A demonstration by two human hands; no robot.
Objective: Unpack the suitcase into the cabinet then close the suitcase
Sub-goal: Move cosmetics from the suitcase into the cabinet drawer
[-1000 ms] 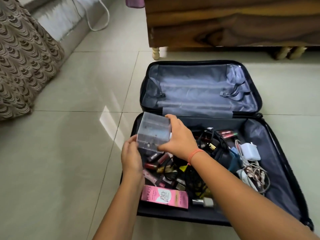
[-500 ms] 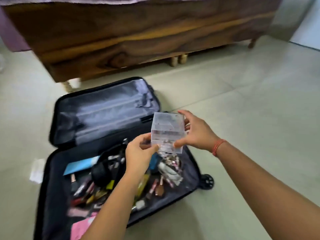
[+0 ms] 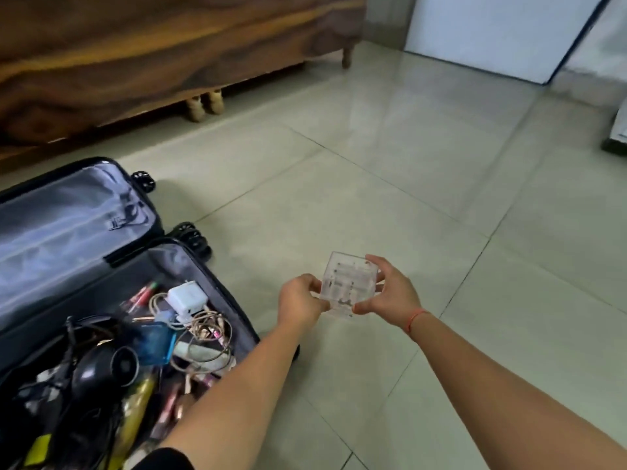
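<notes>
A clear plastic box is held above the tiled floor, to the right of the suitcase. My left hand grips its left side and my right hand grips its right side. The black suitcase lies open on the floor at the left, its grey-lined lid flat. Its lower half holds a white charger, tangled cables, a blue case, a black round device and several small cosmetics.
A wooden bed frame on short legs runs along the top left. A white door or panel stands at the top right. A dark object sits at the right edge. Tiled floor spreads between them.
Both hands have carried the clear box out of the suitcase and rightward over the floor. The view has swung right, so the suitcase now sits at the left.
</notes>
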